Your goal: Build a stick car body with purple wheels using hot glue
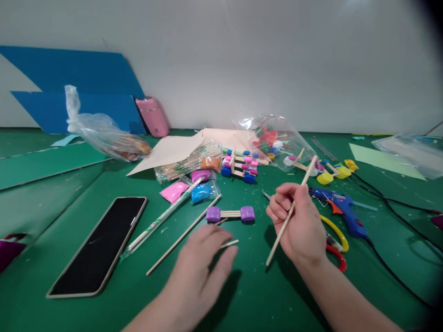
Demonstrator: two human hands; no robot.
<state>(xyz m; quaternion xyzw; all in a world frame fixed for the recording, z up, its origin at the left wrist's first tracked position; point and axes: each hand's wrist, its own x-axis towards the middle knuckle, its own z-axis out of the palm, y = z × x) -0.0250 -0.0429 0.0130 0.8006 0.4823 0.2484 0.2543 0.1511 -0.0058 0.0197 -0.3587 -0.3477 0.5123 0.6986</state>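
My right hand is closed round a long wooden stick that slants up to the right over the green mat. My left hand lies low over the mat with its fingers stretched forward. A short bit of stick pokes out by its fingertips; whether the fingers hold it is unclear. Just beyond the left hand lies an axle of wooden sticks with two purple caps. Another long stick lies slanted to the left of the hand.
A phone lies face up at the left. A blue glue gun and yellow and red scissors are at the right with black cables. Clay packets, cap-and-stick models, plastic bags and paper fill the far side.
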